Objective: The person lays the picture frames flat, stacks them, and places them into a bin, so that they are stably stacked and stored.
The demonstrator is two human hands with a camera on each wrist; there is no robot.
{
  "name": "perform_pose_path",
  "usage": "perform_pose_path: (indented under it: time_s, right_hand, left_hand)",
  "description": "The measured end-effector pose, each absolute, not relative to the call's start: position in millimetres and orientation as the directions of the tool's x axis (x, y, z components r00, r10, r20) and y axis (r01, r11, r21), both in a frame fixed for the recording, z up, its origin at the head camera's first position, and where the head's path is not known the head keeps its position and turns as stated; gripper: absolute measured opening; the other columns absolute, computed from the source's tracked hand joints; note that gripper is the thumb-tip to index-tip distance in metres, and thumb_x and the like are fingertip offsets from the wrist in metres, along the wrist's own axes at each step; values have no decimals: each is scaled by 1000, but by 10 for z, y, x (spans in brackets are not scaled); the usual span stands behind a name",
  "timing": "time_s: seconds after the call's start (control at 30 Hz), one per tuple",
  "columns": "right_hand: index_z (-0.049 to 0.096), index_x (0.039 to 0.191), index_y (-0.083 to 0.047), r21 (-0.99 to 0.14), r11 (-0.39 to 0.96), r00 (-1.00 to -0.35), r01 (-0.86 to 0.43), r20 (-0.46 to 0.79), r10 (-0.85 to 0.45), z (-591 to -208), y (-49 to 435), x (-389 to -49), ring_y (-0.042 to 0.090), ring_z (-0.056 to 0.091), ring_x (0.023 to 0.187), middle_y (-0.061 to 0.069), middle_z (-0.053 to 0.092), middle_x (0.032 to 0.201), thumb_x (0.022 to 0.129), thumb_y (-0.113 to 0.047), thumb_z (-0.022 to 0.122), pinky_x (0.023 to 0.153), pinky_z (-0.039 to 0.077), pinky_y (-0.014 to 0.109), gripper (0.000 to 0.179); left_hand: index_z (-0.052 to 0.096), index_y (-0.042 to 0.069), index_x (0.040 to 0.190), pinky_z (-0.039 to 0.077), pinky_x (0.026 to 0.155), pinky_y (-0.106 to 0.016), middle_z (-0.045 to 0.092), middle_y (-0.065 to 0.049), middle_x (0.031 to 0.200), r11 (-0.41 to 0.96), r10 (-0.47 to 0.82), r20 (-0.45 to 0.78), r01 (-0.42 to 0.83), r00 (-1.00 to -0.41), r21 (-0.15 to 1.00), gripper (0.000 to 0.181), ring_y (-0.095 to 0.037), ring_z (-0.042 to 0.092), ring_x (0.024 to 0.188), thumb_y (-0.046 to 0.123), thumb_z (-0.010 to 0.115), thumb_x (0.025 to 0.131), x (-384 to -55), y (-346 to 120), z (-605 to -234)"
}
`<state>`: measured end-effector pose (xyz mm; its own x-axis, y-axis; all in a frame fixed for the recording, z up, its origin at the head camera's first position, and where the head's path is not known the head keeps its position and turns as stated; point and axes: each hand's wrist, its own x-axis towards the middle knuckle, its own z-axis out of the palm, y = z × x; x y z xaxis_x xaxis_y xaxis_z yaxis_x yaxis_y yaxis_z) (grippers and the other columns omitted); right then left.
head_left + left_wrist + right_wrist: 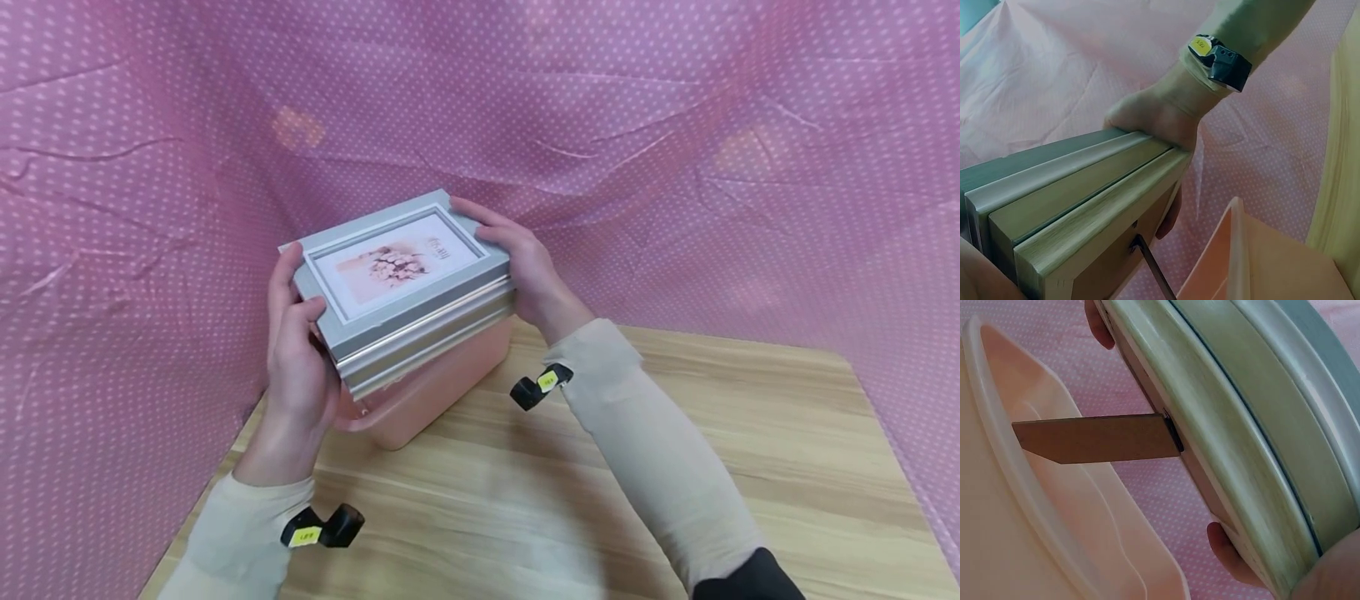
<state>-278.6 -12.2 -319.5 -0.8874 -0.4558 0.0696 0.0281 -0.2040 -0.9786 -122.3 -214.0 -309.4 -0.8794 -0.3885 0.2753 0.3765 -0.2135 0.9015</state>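
Observation:
Both hands hold a stack of several picture frames (423, 312) above a pink plastic bin (442, 392). The top frame has a pale grey border and a flower print. Silver and wood-toned edges show beneath it. At the stack's left end the left hand (300, 358) grips, thumb on top. The right hand (536, 275) grips the far right corner, its fingertips under the stack in the right wrist view. From the lowest frame's back a brown stand leg (1097, 439) sticks out toward the bin. The stack is tilted, and most of the bin's inside is hidden.
A wood-grain table (675, 467) lies under the bin. Pink polka-dot cloth (600, 125) hangs behind and at both sides. Black wrist cameras with yellow labels are strapped to both sleeves (652, 442).

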Motion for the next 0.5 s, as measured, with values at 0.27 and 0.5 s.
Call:
perform_pose_path:
  time_s: [0.27, 0.5]
  right_hand:
    - [63, 152, -33, -982, -190, -883, 21, 71, -464, -3285, -175, -2847, 22, 42, 154, -18, 48, 167, 105, -28, 47, 129, 34, 48, 50]
    - [64, 151, -31, -982, -185, -890, 20, 67, -452, -3348, -220, -2898, 23, 44, 152, -19, 49, 166, 104, -27, 49, 128, 35, 47, 50]
  left_hand:
    - [25, 18, 168, 45, 110, -20, 32, -8, 167, -164, -396, 251, 337, -883, 927, 70, -21, 40, 147, 5, 28, 99, -1271, -2197, -3159]
    - [18, 17, 172, 41, 119, -19, 19, -7, 176, -140, -351, 226, 290, -909, 947, 73, -22, 31, 157, 3, 28, 100, -1290, -2293, -3168]
